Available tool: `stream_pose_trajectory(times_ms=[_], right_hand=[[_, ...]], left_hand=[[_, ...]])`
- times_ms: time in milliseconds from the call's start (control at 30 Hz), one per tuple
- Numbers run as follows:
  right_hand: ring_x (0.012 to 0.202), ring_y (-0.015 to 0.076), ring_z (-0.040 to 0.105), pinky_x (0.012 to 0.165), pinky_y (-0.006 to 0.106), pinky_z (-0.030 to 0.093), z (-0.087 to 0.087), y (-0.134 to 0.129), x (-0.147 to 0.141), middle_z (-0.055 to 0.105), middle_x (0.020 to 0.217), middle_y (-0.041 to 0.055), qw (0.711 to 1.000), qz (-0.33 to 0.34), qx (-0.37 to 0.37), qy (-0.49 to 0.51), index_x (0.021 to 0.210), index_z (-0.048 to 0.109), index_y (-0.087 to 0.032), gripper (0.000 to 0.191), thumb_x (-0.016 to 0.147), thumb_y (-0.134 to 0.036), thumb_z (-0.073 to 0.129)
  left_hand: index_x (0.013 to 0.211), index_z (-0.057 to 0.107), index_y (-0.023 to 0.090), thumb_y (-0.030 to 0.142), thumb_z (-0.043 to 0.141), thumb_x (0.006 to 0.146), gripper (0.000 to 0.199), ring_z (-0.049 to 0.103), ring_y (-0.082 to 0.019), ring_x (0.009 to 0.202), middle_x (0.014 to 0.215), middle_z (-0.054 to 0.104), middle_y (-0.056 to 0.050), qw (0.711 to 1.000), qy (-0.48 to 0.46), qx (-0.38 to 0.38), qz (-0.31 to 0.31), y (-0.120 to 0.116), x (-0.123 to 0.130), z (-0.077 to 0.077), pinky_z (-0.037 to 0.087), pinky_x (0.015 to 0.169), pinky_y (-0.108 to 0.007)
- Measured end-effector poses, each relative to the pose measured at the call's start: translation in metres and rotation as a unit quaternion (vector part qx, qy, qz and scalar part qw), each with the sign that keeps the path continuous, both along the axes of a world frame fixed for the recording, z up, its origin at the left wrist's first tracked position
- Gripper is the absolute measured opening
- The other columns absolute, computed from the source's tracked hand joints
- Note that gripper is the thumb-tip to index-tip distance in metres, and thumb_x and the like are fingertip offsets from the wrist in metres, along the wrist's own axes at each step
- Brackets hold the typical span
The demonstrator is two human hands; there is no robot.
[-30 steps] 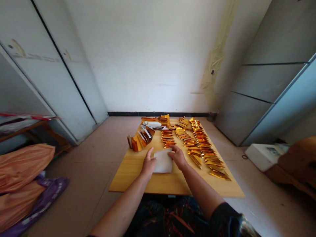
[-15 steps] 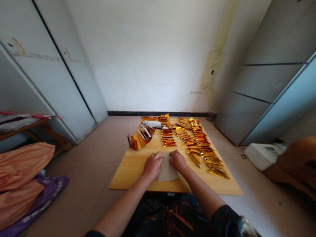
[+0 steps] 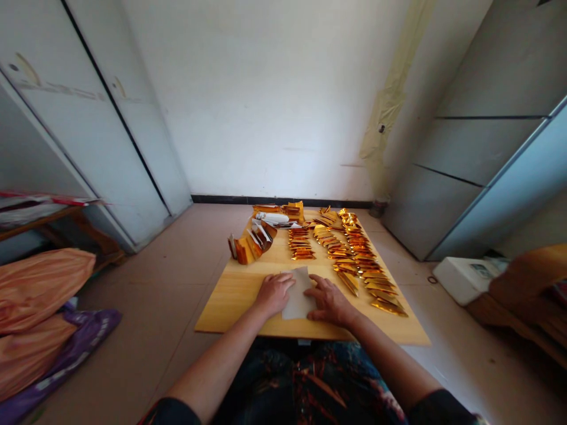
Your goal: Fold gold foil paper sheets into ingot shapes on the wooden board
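Note:
A pale grey sheet of paper (image 3: 296, 304) lies flat near the front of the low wooden board, between my hands. My left hand (image 3: 273, 293) holds its left edge down, fingers close together and bent over it. On the other side, my right hand (image 3: 330, 300) rests open along the sheet's right edge, with its fingers spread. Beyond them stands a short row of folded gold foil papers (image 3: 302, 244). Longer rows of folded gold papers (image 3: 365, 260) run down the right side of the board.
The wooden board (image 3: 230, 298) has a fanned stack of gold sheets (image 3: 250, 245) at left and a white roll-like bundle (image 3: 271, 218) at the back. Orange and purple bags (image 3: 44, 289) lie on the floor at left. A white box (image 3: 463, 278) stands at right.
My right hand has slid from the sheet's top edge down and to its right side, and its fingers have spread. The left hand stays at the left edge. The view has shifted slightly.

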State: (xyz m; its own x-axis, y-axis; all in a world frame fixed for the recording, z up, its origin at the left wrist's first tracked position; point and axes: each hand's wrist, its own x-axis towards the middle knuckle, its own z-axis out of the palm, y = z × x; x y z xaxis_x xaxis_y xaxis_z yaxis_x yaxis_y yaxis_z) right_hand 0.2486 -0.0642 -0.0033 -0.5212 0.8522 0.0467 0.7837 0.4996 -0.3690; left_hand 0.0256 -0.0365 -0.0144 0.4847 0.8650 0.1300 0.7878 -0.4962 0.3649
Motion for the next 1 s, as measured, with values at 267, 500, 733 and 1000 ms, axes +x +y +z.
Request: stream_pose_trajectory(times_ms=[267, 500, 733, 1000], right_hand=[[0.112, 0.0257, 0.047, 0.094, 0.041, 0.037, -0.011, -0.003, 0.001, 0.05, 0.132, 0.0081, 0.998, -0.023, 0.062, 0.006, 0.112, 0.066, -0.031, 0.033, 0.08, -0.041, 0.062], [0.088, 0.0163, 0.059, 0.079, 0.027, 0.045, -0.006, 0.015, -0.011, 0.067, 0.096, 0.0058, 0.983, -0.013, -0.027, 0.181, 0.091, 0.07, -0.02, 0.027, 0.086, -0.04, 0.052], [0.043, 0.0099, 0.05, 0.045, 0.019, 0.037, 0.0, 0.034, -0.026, 0.056, 0.049, -0.0034, 0.908, -0.182, -0.216, 0.308, 0.086, 0.064, -0.014, 0.032, 0.082, -0.043, 0.051], [0.065, 0.0138, 0.059, 0.054, 0.022, 0.043, -0.002, 0.032, -0.025, 0.066, 0.08, 0.0028, 0.882, -0.168, -0.171, 0.405, 0.111, 0.058, -0.016, 0.045, 0.079, -0.048, 0.051]], left_hand=[[0.118, 0.061, 0.027, 0.009, 0.046, 0.074, 0.05, 0.047, -0.018, 0.124, 0.135, 0.053, -0.004, 1.0, -0.004, -0.016, -0.006, 0.002, -0.003, -0.002, 0.032, 0.104, -0.041], [0.103, 0.067, 0.026, 0.026, 0.032, 0.09, 0.038, 0.047, -0.015, 0.124, 0.128, 0.059, -0.001, 0.991, -0.105, -0.087, -0.015, 0.007, -0.014, 0.003, 0.031, 0.106, -0.037], [0.11, 0.066, 0.029, 0.039, 0.044, 0.087, 0.033, 0.055, -0.019, 0.116, 0.12, 0.064, 0.0, 0.98, -0.167, -0.104, -0.006, 0.011, -0.013, 0.01, 0.035, 0.102, -0.035], [0.102, 0.069, 0.025, 0.025, 0.051, 0.082, 0.026, 0.063, -0.021, 0.095, 0.101, 0.072, -0.003, 0.983, -0.173, -0.03, 0.054, 0.009, 0.003, 0.001, 0.041, 0.093, -0.033]])
